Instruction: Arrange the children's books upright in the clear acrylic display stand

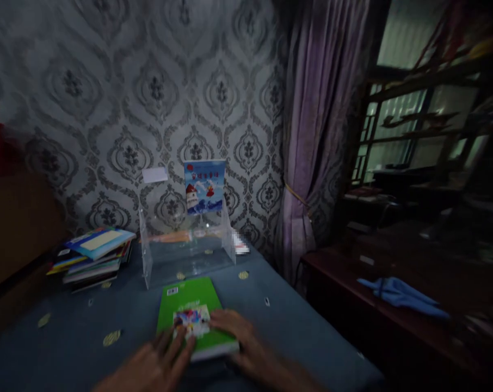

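Observation:
A thick book with a green cover (197, 296), a colourful picture panel and a barcode lies flat on the table in front of me. My left hand (159, 359) rests on its near left part, fingers spread over the cover. At the right edge, my right hand (246, 340) has its fingers over the cover and the rest of the hand against the side, gripping the book there. Just beyond stands a clear acrylic stand (189, 250). A blue picture book (204, 188) stands upright at its back right, and a white card (154, 174) is at its upper left.
A pile of books and booklets (97, 253) lies at the left, near a brown cardboard box (20, 228). The table has a blue-grey cloth (295, 337). A purple curtain (306, 136) hangs to the right, and a blue cloth (401, 296) lies on a dark red surface.

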Tool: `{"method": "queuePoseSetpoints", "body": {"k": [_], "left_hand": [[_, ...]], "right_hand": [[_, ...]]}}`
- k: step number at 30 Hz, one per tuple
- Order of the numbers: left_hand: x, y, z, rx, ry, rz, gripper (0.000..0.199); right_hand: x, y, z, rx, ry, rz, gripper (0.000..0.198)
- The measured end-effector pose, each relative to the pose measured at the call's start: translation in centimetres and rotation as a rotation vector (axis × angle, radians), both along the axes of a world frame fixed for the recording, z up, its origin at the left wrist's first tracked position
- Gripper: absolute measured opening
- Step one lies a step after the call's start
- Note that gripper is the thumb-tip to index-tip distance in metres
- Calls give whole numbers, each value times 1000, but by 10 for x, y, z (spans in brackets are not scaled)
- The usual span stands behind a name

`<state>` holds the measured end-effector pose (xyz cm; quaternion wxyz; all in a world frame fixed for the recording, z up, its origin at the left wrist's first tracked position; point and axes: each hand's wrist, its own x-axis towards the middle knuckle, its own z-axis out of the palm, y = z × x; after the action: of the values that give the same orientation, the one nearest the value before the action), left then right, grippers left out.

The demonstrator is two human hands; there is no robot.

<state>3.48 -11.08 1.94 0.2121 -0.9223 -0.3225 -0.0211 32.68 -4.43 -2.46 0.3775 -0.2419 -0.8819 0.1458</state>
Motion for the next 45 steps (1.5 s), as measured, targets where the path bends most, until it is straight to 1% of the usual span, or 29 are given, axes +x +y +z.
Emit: {"method": "queuePoseSetpoints", "body": {"k": [1,2,4,6,8,10,11,13,15,17,20,22,23,25,27,28,30,32,34,36,39,40,41,43,44,45], "left_hand": [[-1,0,12,-13,4,29,74],[-3,3,23,6,-28,36,71],[-4,12,40,67,-169,32,59],[-5,24,52,142,-355,21,43],[-5,36,61,216,-538,23,31],[-2,48,71,281,-698,54,28],[0,54,76,296,-778,94,28],[4,67,86,284,-909,167,29],[8,79,98,255,-998,203,31],[11,91,112,234,-1059,220,30],[13,105,133,207,-1146,227,29],[12,116,138,166,-1209,236,32],[11,121,136,123,-1237,250,35],[10,134,121,-35,-1283,308,39],[10,146,97,-219,-1300,390,42],[12,152,82,-287,-1296,431,43],[15,162,54,-360,-1266,495,46],[19,168,31,-390,-1207,548,47],[22,171,18,-404,-1125,595,46],[21,168,12,-395,-1031,622,39],[18,152,8,-362,-908,632,14],[17,144,7,-347,-872,636,10],[16,136,5,-326,-822,637,11],[16,122,-3,-268,-693,609,19],[16,117,-8,-238,-630,578,24],[17,114,-14,-212,-579,540,27]], "right_hand": [[0,0,13,-66,81,38,42],[-2,2,24,-150,169,70,40],[-10,16,39,-335,299,51,40],[-22,37,43,-472,376,22,45],[-35,59,40,-565,442,-3,50],[-48,79,34,-595,484,-30,53],[-53,87,32,-599,498,-35,53],[-61,100,29,-598,520,-31,54],[-65,107,32,-595,540,-23,53],[-64,109,38,-594,548,-14,50],[-55,101,52,-608,553,-9,45],[-47,91,59,-630,552,-32,43],[-42,85,61,-646,547,-54,43],[-34,73,60,-694,514,-108,43],[-27,60,53,-754,467,-161,43],[-25,55,49,-781,448,-186,44],[-22,47,39,-808,406,-243,46],[-20,42,30,-781,332,-314,45],[-20,38,25,-695,188,-405,42],[-18,35,25,-583,8,-501,40],[-13,30,33,-470,-248,-615,30],[-12,29,37,-438,-318,-651,26],[-11,28,41,-398,-377,-681,24],[-16,29,49,-316,-451,-696,22],[-22,31,51,-281,-460,-663,22],[-31,34,53,-256,-449,-598,23]]}}
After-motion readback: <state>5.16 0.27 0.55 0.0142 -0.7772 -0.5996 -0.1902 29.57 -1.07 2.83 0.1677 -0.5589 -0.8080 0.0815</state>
